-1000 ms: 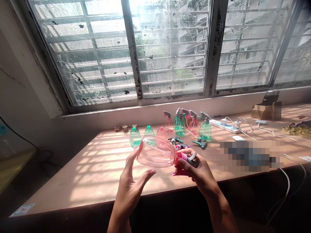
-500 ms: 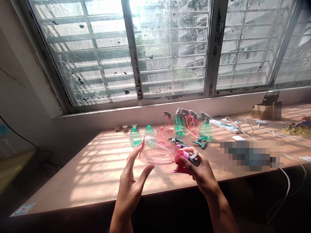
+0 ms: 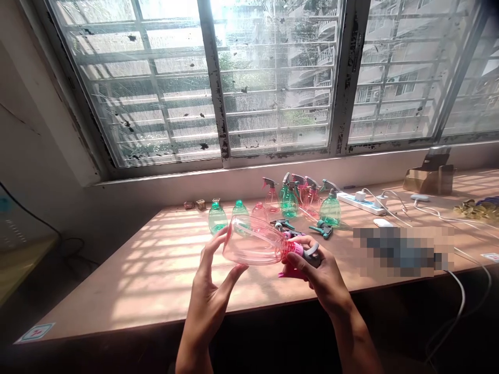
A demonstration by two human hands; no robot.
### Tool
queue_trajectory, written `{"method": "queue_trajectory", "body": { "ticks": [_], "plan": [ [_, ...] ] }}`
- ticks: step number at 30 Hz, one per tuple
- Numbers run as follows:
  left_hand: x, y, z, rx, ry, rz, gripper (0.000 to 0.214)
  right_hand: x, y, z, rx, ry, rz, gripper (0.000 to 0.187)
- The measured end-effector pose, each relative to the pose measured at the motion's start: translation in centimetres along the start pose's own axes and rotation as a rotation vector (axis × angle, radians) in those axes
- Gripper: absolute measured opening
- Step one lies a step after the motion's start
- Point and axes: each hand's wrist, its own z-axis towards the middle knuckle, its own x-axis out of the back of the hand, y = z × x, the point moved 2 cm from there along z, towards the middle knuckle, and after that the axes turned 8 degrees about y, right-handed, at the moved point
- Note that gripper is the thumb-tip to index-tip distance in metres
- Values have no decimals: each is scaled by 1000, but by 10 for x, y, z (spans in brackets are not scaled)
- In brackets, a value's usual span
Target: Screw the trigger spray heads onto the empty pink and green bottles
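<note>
I hold a clear pink spray bottle [image 3: 255, 245] on its side above the wooden table [image 3: 156, 270]. My left hand [image 3: 212, 291] cups the bottle's base, fingers and thumb curled round it. My right hand [image 3: 317, 278] is closed round the pink and grey trigger head [image 3: 306, 254] at the bottle's neck. Behind the bottle stand three headless bottles, two green [image 3: 217, 218] and one pink [image 3: 259, 211]. Loose trigger heads [image 3: 322, 229] lie on the table beyond my right hand.
A cluster of assembled green and pink spray bottles [image 3: 300, 196] stands by the window sill. A white power strip [image 3: 360, 202] with cables, a cardboard box [image 3: 429, 179] and a blurred patch [image 3: 403, 250] occupy the right of the table. Small blocks [image 3: 195, 205] sit at the back.
The bottle has risen slightly and shifted a little to the right. My left hand has closed in round its base. The right hand keeps its grip on the trigger head.
</note>
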Motion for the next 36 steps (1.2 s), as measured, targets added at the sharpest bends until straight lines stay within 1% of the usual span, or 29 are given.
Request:
{"method": "queue_trajectory", "body": {
  "ticks": [3, 6, 9, 12, 15, 17, 19, 23, 25, 28, 31, 34, 36],
  "plan": [
    [1, -3, -2, 25, -15, -29, 51, 1, 0, 0, 15, -39, 14, 47],
    [2, -4, -2, 31, 20, -48, 41, 2, 1, 0, 12, -83, 23, 48],
    [2, -3, -1, 12, 23, -43, 36, 4, 1, 0, -24, -74, 23, 46],
    [2, -1, -1, -47, -21, -20, 42, 6, 3, 1, -66, -52, 36, 44],
    [3, 0, -1, -81, -41, 7, 49, 9, 3, 1, -71, -56, 66, 44],
    [3, -1, -2, -65, -55, 14, 53, 9, 3, 1, -71, -52, 53, 43],
    [3, -3, -4, -33, -60, 3, 53, 8, 2, 0, -61, -61, 29, 43],
    [5, -6, -3, 30, 4, -47, 39, 2, 0, -2, -23, -111, 22, 43],
    [5, -6, -2, 31, 8, -47, 37, 1, 1, -2, -35, -105, 18, 43],
    [5, -2, -1, -7, -38, -9, 45, 2, 4, -2, -82, -78, 14, 45],
    [6, 0, -3, -27, -77, 18, 52, 4, 5, 0, -90, -75, 37, 45],
    [6, -2, -5, -3, -96, 18, 55, 5, 5, 0, -75, -85, 43, 44],
    [4, -4, -6, 24, -86, -19, 56, 5, 5, 1, -66, -99, 40, 43]
  ]
}}
